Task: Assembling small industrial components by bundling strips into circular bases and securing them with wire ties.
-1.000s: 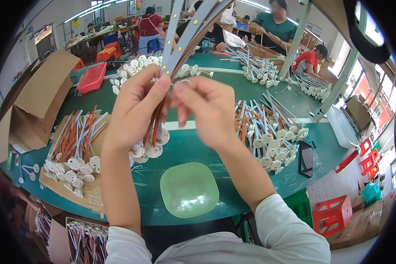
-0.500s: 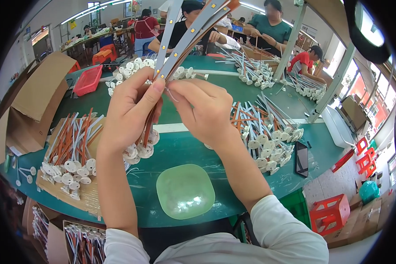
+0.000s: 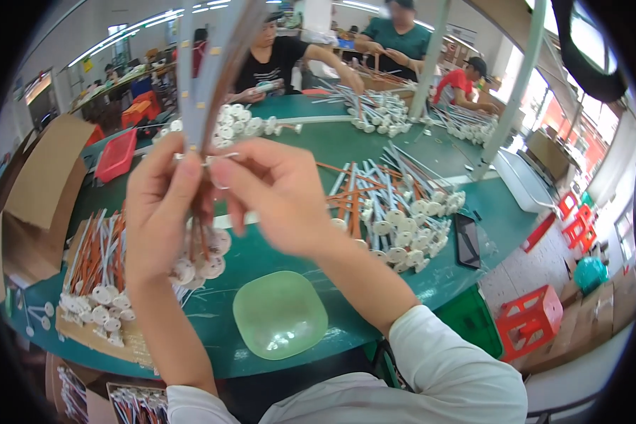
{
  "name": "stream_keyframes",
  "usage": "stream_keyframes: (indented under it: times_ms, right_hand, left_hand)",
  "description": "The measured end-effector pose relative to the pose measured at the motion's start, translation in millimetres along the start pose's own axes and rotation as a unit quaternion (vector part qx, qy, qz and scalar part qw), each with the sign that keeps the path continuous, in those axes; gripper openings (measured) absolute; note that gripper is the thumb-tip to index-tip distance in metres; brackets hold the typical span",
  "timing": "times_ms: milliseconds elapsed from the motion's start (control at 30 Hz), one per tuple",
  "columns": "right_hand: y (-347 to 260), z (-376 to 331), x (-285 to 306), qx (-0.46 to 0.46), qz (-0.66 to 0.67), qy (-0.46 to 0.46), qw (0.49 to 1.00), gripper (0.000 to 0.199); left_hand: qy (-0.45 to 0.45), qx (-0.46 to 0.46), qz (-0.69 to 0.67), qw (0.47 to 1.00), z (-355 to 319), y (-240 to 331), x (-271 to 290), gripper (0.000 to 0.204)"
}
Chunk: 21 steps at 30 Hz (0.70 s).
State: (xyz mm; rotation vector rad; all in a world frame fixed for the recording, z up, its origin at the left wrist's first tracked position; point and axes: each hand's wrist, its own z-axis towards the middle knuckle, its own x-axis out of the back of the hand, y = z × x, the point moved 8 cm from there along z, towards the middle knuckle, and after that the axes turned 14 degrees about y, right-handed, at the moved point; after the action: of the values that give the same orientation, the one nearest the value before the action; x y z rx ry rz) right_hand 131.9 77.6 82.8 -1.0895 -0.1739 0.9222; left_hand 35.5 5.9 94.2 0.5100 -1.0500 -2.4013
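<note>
Bowl [image 3: 280,315], pale green, glossy and rounded-square, rests on the green table [image 3: 364,311] near its front edge; I cannot tell whether the light patches inside are contents or reflections. At lower left I see a carton [image 3: 100,404] packed with disc-ended strips [image 3: 140,404]. A red basket [image 3: 116,157] sits farther back, near a large open cardboard box [image 3: 39,226].

The bundle [image 3: 203,85] stands nearly upright above the table, left of centre in my view. Its flat strips show pale grey faces with small yellow squares, and brownish edges; round white discs [image 3: 215,266] cluster at its lower end. Similar pieces form a left pile [image 3: 102,275] on a cardboard sheet [image 3: 131,346] and a right pile [image 3: 396,226] beside a dark phone [image 3: 466,240].

Both forearms rise from the lower edge and converge. The left hand [image 3: 161,212] is clenched around the bundle, thumb pressed across the strips. The right hand [image 3: 279,187], bent inward at the same height, pinches a thin white tie [image 3: 227,155] between thumb and forefinger, just beside the left thumb; blur softens the fingertips.
</note>
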Motion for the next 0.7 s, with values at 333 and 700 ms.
stream_keyframes:
  times_ms: [333, 700]
  right_hand:
    - [-56, -41, -1, 0.648, -0.301, 0.100, 0.693, 0.029]
    - [-15, -14, 9, -0.087, 0.063, -0.072, 0.992, 0.014]
  left_hand:
    - [-0.016, -0.011, 0.019, 1.000, 2, -3, -7, 0.028]
    - [-0.047, -0.052, 0.057, 0.996, -11, 17, -24, 0.030]
